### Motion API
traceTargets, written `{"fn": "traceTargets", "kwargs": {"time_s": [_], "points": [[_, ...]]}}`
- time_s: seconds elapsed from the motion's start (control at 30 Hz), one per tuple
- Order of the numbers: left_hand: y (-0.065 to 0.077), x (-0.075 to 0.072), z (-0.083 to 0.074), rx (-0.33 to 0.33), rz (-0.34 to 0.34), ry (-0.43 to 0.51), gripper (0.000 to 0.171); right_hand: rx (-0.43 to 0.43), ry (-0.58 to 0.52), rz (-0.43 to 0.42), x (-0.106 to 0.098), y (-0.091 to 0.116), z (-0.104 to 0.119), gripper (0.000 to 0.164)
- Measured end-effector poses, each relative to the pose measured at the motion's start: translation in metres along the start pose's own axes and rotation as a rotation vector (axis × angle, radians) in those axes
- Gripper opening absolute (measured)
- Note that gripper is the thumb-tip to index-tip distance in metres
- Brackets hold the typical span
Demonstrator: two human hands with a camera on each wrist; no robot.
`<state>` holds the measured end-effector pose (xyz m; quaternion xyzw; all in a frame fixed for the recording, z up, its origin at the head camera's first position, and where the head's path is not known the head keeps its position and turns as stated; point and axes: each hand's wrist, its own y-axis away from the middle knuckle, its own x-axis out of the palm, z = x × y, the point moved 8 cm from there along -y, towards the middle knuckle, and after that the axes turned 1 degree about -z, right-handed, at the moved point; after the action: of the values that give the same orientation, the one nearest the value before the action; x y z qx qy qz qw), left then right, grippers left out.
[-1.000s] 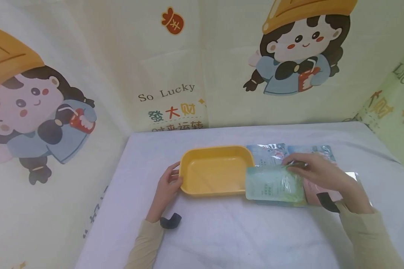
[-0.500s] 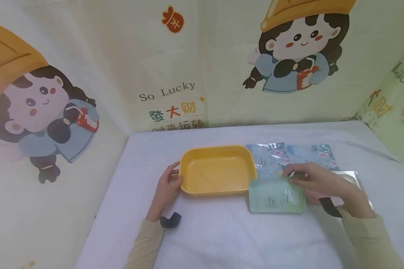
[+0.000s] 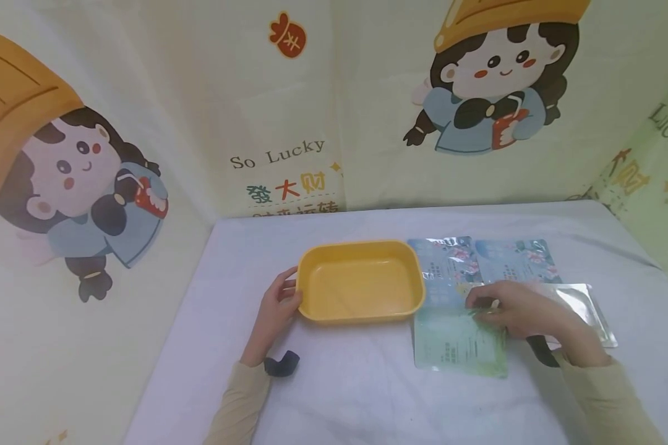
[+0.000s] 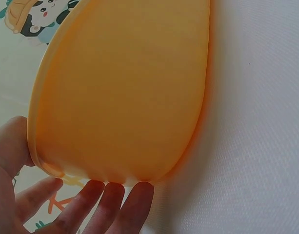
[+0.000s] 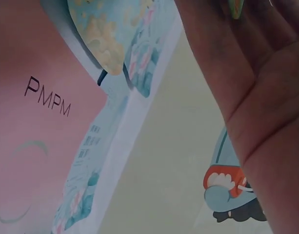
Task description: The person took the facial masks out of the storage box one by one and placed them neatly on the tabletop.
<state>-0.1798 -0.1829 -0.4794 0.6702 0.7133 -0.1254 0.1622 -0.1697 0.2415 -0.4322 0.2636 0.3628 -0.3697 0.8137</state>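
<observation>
An oblong yellow plastic tray (image 3: 362,287) lies on the white cloth with its floor bare. My left hand (image 3: 271,316) touches the tray's left end; in the left wrist view the fingertips (image 4: 139,195) rest against its outer wall, thumb by the rim. To the tray's right, my right hand (image 3: 526,309) pinches the upper edge of a flat green sachet (image 3: 458,346) between thumb and fingers. Only a small green tip (image 5: 236,7) of it shows in the right wrist view. A pink sachet marked PMPM (image 5: 37,122) is mostly hidden by the right hand in the head view.
Two blue flowered sachets (image 3: 444,256) lie behind the right hand. Another pale blue sachet (image 3: 441,298) shows between tray and hand. A silver sachet (image 3: 581,303) lies under the right wrist. Printed cloth walls (image 3: 378,179) stand behind the table and at both sides.
My right hand has moved the green sachet toward the near edge, away from the tray's corner, uncovering more of the blue sachets. The left hand and tray have stayed in place.
</observation>
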Motion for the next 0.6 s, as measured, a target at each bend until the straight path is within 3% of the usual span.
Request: {"fn": "traceTargets", "kwargs": {"time_s": [0.13, 0.3, 0.5, 0.6], "points": [[-0.001, 0.001, 0.0, -0.005, 0.002, 0.015, 0.052, 0.019, 0.111, -0.01, 0.001, -0.001, -0.002, 0.019], [-0.003, 0.001, 0.002, -0.008, 0.002, 0.008, 0.052, -0.048, 0.305, -0.081, 0.001, -0.001, 0.002, 0.021], [-0.004, 0.002, 0.0, -0.014, -0.002, 0.004, 0.052, -0.188, 0.115, -0.01, 0.013, -0.006, 0.008, 0.019], [-0.005, 0.002, 0.001, -0.039, -0.006, 0.005, 0.051, -0.208, 0.033, 0.049, 0.019, -0.009, 0.009, 0.017]]}}
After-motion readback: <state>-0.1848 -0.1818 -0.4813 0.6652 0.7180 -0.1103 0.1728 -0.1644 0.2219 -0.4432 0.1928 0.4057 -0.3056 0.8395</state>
